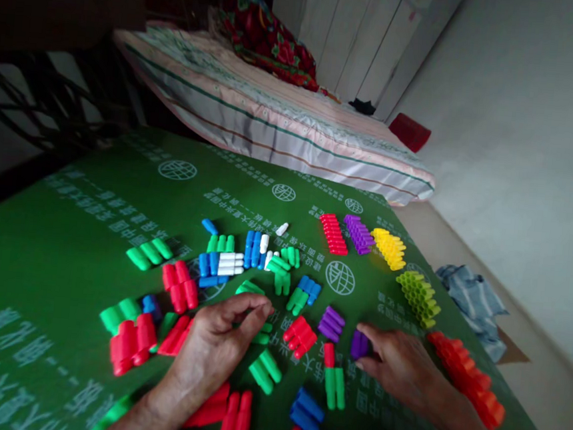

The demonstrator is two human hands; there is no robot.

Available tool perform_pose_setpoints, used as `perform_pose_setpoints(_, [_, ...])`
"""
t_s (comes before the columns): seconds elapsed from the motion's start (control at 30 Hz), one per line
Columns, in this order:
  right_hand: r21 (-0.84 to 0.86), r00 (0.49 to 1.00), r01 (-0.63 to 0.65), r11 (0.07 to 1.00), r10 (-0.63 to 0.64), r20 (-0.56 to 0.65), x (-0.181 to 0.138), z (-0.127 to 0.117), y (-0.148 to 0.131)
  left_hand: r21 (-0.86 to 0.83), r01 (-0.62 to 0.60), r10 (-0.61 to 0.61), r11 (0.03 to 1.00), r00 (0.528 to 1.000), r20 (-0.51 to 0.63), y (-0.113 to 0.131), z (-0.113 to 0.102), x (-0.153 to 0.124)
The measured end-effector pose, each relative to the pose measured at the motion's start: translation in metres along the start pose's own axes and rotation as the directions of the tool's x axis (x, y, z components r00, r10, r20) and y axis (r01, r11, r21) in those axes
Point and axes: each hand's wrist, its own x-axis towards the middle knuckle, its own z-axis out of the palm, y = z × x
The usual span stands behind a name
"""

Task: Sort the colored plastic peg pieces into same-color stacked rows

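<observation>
My right hand (398, 365) has its thumb and fingers around a purple plastic peg block (359, 345), low over the green board. My left hand (220, 336) hovers above the middle of the scattered pieces, thumb and forefinger pinched together; what is between them, if anything, I cannot make out. Green peg blocks (265, 370) lie beneath and beside it. Between the hands are a red block (300, 336), another purple block (331, 323) and a red piece (329, 354) touching green pegs (334, 388).
Along the right side stand sorted rows: red (333, 234), purple (359, 235), yellow (388, 249), lime (417, 298) and orange (467, 378). White pegs (231, 264) and blue pegs (252, 249) lie farther back. A bed (283, 134) borders the green board's far edge (251, 162).
</observation>
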Motion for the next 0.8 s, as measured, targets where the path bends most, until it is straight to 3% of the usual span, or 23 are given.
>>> perform_pose_setpoints(0.17, [0.014,0.999,-0.034,0.999,0.034,0.002,0.006,-0.004,-0.001,0.021,-0.023,0.023,1.000,1.000,-0.016,0.002,-0.001,0.001])
perform_pose_setpoints(0.3, [0.191,0.998,0.045,0.981,-0.035,-0.058,0.025,-0.009,0.015,0.044,-0.035,0.035,0.998,0.999,-0.017,0.003,-0.001,-0.001])
perform_pose_setpoints(0.4, [0.439,0.992,0.081,0.895,-0.031,-0.119,0.059,-0.033,0.037,0.049,-0.040,0.040,0.998,0.999,-0.010,0.001,-0.001,-0.003])
perform_pose_setpoints(0.5, [0.544,0.977,-0.020,0.839,0.131,-0.166,0.109,-0.074,0.054,0.053,-0.036,0.036,0.998,0.999,-0.004,0.000,-0.002,-0.004])
perform_pose_setpoints(0.63, [0.517,0.930,-0.161,0.841,0.304,-0.206,0.173,-0.124,0.061,0.062,-0.040,0.041,0.997,0.999,-0.015,0.003,-0.002,-0.004])
perform_pose_setpoints(0.8, [0.410,0.908,-0.282,0.867,0.379,-0.177,0.218,-0.140,0.061,0.062,-0.047,0.047,0.997,0.999,0.000,0.004,-0.002,-0.005])
